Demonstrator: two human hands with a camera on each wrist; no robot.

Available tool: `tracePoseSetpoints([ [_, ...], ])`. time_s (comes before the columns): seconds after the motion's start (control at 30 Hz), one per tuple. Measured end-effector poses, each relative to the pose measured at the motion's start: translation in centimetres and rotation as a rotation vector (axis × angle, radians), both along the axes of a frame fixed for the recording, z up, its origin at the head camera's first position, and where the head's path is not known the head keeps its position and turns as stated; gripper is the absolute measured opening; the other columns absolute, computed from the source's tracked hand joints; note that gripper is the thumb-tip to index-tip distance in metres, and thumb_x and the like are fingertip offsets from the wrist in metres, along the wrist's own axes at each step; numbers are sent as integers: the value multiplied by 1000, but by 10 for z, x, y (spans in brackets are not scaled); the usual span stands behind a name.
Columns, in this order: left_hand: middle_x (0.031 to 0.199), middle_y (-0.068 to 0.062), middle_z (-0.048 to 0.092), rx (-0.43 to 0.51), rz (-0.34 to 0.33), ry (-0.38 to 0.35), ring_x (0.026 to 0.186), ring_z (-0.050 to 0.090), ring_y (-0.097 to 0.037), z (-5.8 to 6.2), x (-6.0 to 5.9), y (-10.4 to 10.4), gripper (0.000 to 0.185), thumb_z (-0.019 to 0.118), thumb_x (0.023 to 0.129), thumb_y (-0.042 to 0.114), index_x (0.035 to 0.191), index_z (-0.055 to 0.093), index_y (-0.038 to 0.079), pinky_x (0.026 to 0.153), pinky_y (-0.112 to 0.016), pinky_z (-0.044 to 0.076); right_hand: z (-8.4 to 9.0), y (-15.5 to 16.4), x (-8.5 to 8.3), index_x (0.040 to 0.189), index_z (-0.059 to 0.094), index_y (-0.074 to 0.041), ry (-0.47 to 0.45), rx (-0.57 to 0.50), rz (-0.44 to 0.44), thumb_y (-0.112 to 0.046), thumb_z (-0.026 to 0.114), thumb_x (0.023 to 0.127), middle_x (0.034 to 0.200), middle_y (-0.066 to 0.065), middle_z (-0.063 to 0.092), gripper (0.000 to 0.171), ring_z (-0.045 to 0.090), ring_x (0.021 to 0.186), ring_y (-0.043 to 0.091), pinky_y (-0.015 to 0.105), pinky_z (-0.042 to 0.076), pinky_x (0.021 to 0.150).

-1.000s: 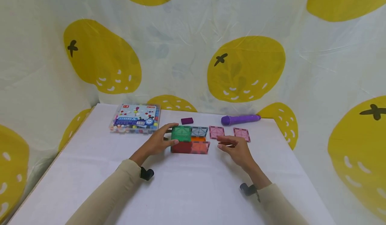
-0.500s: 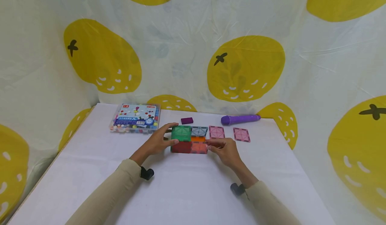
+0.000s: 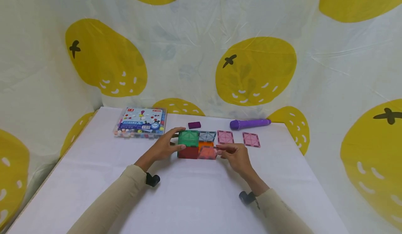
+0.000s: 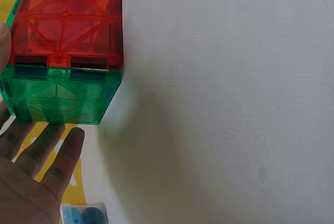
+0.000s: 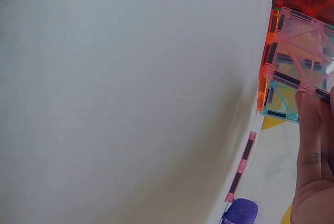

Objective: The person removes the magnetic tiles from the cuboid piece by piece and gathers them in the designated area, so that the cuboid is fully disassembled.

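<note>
RH [image 3: 237, 158] pinches pink tile [image 5: 303, 51], LH [image 3: 164, 147] grips grn/red cube [image 3: 188, 152].

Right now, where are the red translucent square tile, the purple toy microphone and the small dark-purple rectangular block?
Red translucent square tile [image 4: 66, 24]: left wrist view, middle of its face.
Purple toy microphone [image 3: 255, 123]: head view, on its handle.
Small dark-purple rectangular block [image 3: 194, 125]: head view, its middle.

room to pass over the near table [image 3: 201, 195] between the sleeves [image 3: 106, 199]; tiles [image 3: 188, 152] obstruct the middle, box [image 3: 140, 122], block [image 3: 194, 125] and microphone [image 3: 250, 123] the back.
</note>
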State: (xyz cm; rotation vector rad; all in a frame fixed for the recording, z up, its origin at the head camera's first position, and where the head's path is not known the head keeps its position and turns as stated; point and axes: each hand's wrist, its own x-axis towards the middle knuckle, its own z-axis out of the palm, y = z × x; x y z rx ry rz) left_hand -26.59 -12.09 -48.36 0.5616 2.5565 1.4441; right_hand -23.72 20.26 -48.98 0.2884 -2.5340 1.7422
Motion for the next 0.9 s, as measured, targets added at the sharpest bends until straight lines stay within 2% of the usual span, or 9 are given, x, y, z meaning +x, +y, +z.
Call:
tracePoseSetpoints([
  [0.17, 159, 3, 35, 5, 0, -1, 143, 41, -30, 1, 0, 0, 74, 73, 90, 34, 153, 34, 34, 108, -49, 47, 0, 6, 0, 108, 78, -9, -17, -80, -13, -7, 78, 84, 103, 13, 77, 24, 75, 90, 30, 34, 63, 71],
  [0.27, 160, 3, 34, 4, 0, -5, 143, 41, -31, 1, 0, 0, 74, 73, 90, 35, 153, 34, 34, 108, -50, 47, 4, 10, 0, 109, 77, -8, -39, -103, -32, -7, 78, 85, 105, 15, 75, 24, 75, 90, 33, 36, 63, 72],
  [0.47, 160, 2, 34, -1, 6, -15, 144, 41, -31, 1, 1, 0, 75, 73, 90, 37, 154, 33, 32, 109, -50, 46, 16, 24, 2, 117, 74, -11, -77, -66, -76, -14, 75, 88, 114, 12, 74, 29, 75, 93, 28, 32, 62, 75],
  [0.67, 160, 3, 34, 1, 9, -24, 144, 40, -31, 1, 1, 0, 73, 73, 90, 36, 152, 33, 37, 109, -50, 46, 25, 40, -1, 119, 73, -6, -26, -83, -96, -14, 74, 89, 113, 17, 73, 31, 75, 91, 31, 31, 62, 75],
  [0.77, 160, 3, 34, 3, 9, -21, 144, 40, -31, 1, 1, 1, 73, 73, 90, 36, 152, 33, 39, 110, -50, 46, 30, 51, -3, 119, 72, -4, -1, -90, -110, -14, 74, 89, 113, 18, 73, 31, 75, 89, 27, 31, 62, 74],
  [0.9, 160, 3, 34, 2, 11, -21, 144, 40, -31, 0, 1, 1, 73, 73, 90, 36, 152, 33, 37, 110, -50, 46, 34, 69, -8, 121, 72, -9, 0, -50, -145, -20, 73, 91, 115, 14, 73, 32, 75, 90, 21, 28, 61, 75],
])
